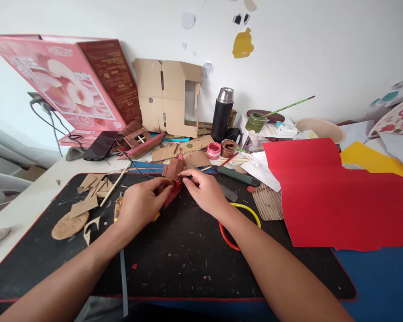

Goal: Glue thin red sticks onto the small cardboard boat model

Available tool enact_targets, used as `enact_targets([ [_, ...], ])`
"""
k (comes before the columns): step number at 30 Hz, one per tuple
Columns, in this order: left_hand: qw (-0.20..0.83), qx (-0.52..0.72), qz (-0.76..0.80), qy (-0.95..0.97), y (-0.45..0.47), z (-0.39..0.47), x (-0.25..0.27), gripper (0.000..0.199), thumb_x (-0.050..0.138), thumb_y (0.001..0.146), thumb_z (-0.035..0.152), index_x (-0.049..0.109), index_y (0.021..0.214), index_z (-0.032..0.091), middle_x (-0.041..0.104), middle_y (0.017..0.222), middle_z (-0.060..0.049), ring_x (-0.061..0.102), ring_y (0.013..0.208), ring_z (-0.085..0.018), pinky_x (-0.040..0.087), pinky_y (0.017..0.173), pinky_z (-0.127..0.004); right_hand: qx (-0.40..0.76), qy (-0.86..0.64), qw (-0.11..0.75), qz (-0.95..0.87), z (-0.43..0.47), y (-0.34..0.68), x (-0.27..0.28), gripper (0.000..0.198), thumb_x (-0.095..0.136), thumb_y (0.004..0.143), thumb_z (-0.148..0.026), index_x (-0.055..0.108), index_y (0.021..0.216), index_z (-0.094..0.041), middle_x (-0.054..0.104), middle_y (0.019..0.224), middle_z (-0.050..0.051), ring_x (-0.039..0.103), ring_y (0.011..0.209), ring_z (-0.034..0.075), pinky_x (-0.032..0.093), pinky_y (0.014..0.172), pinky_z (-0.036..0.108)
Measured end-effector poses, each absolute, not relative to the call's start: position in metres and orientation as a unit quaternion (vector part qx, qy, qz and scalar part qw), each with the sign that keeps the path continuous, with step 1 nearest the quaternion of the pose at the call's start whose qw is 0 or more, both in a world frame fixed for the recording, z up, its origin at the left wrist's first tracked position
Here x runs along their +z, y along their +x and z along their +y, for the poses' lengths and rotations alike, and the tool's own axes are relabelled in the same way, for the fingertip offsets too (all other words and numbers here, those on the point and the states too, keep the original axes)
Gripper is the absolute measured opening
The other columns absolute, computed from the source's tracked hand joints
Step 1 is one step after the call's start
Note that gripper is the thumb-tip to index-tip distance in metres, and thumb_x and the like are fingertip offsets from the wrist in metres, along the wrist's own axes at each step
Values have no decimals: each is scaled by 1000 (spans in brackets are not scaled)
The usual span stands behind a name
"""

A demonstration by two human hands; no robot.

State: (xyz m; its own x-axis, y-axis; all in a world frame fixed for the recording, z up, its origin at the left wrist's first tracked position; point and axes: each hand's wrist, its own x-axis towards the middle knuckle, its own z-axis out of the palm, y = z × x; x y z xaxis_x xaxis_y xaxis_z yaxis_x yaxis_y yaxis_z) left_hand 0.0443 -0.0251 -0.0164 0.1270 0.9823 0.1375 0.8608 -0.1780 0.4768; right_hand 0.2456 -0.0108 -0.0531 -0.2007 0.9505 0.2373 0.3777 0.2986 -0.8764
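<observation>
My left hand [143, 197] and my right hand [203, 190] come together over the black mat around a small reddish-brown cardboard model boat [174, 169]. The fingertips of both hands pinch its near end, the left from one side and the right from the other. A bright red part [174, 192] of it shows below the fingers; the rest there is hidden. Partly under my left hand lies a yellow item [118, 208] whose kind I cannot make out. Behind stands a similar model boat [141, 141] with a cabin and a window.
Cardboard scraps [87, 201] and a wooden stick [116, 183] lie left. A green utility knife [237, 175], a red and yellow ring [257, 217] and red paper [339, 197] are right. Behind stand open paint jars [214, 150], a black flask [222, 116] and a pink box [63, 85].
</observation>
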Motion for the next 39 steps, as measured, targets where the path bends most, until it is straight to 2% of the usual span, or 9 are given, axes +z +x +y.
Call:
enact_targets([
  [9, 91, 166, 620, 761, 45, -35, -21, 33, 60, 99, 48, 86, 114, 35, 88, 106, -2, 83, 92, -29, 53, 71, -32, 344, -484, 398, -699, -13, 244, -51, 22, 64, 103, -17, 78, 118, -23, 66, 69, -4, 60, 66, 15, 42, 71, 28],
  [18, 44, 123, 611, 781, 51, -34, -19, 32, 59, 101, 46, 85, 117, 34, 88, 107, -3, 83, 89, -29, 53, 68, -32, 339, -490, 387, -704, -13, 244, -53, 21, 64, 103, -20, 76, 120, -24, 64, 66, -5, 56, 61, 16, 36, 63, 29],
  [28, 36, 89, 637, 765, 55, -32, -18, 34, 58, 101, 46, 85, 117, 33, 88, 100, -5, 82, 87, -32, 46, 62, -33, 335, -493, 382, -706, -13, 244, -52, 23, 65, 102, -19, 74, 122, -25, 62, 66, -5, 55, 60, 16, 36, 63, 30],
  [35, 33, 72, 632, 771, 56, -33, -15, 34, 58, 102, 47, 84, 121, 35, 87, 109, -5, 82, 91, -32, 45, 63, -33, 336, -488, 385, -707, -13, 243, -52, 23, 65, 102, -18, 74, 122, -25, 62, 64, -6, 55, 60, 16, 38, 65, 30],
  [39, 27, 64, 633, 771, 57, -32, -15, 34, 57, 102, 47, 84, 120, 36, 88, 107, -4, 82, 89, -31, 43, 61, -32, 337, -487, 385, -707, -13, 242, -52, 23, 64, 102, -19, 74, 122, -26, 62, 64, -6, 57, 61, 17, 40, 68, 31],
])
